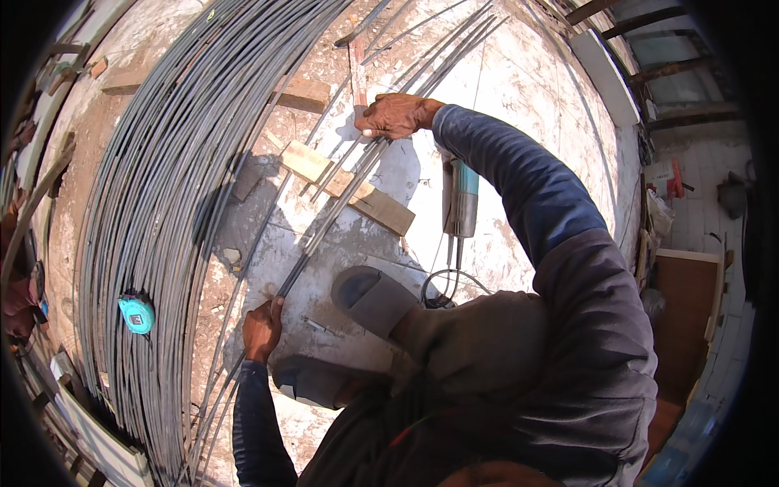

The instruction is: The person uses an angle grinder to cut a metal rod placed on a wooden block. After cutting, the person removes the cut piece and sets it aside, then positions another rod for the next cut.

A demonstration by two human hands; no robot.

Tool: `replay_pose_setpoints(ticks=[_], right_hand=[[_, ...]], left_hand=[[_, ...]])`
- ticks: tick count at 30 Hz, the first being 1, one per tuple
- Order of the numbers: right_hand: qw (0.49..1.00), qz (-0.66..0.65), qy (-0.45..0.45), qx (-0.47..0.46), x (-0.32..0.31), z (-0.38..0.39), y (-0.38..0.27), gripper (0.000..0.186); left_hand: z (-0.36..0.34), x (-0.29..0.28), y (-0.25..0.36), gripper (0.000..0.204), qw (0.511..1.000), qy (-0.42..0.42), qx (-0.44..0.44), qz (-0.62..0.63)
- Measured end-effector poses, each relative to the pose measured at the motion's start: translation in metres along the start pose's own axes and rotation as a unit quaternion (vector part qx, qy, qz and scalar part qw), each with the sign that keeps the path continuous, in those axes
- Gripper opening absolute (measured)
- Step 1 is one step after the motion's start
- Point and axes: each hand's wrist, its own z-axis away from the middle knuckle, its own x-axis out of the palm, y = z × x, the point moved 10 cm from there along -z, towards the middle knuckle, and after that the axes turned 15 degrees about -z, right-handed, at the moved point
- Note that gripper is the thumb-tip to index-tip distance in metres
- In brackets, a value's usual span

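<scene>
Low on the left, my left hand (262, 329) is closed round a small bunch of thin steel rods (312, 242). Farther up the same bunch, my right hand (398, 115) is closed over the rods, its fingertips partly hidden. Between my hands the rods rest slantwise across a wooden block (381, 208). A hammer-like tool with a worn reddish handle (357, 73) lies just beyond my right hand; the handle's lower end is close to the fingers. Left of the bunch runs a large bundle of long steel rods (174, 170), with a turquoise tape measure (136, 315) on it.
A teal and grey corded power tool (464, 199) stands beneath my right arm, its cable (442, 284) curling by my knee. My sandalled foot (373, 299) is beside the rods. A pen-like white stick (322, 327) lies on the floor. Another timber (300, 93) sits under the large bundle.
</scene>
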Motion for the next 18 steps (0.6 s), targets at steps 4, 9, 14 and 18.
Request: replay_pose_setpoints(ticks=[4, 9, 14, 18], right_hand=[[0.998, -0.027, 0.046, -0.014, -0.005, 0.01, 0.008, 0.049], [0.999, -0.003, 0.033, 0.025, 0.016, 0.018, 0.004, 0.046], [0.995, 0.003, -0.008, 0.1, 0.024, 0.021, 0.023, 0.038], [0.993, 0.025, -0.014, 0.11, 0.013, 0.028, 0.04, 0.035]], left_hand=[[-0.001, 0.002, 0.001, 0.051, 1.0, -0.001, 0.002, -0.002], [0.007, 0.0, 0.0, 0.051, 1.0, -0.005, 0.008, -0.007], [0.006, -0.003, 0.0, 0.051, 0.999, -0.018, -0.017, -0.023], [0.002, -0.003, 0.0, 0.051, 1.0, 0.007, -0.006, -0.017]])
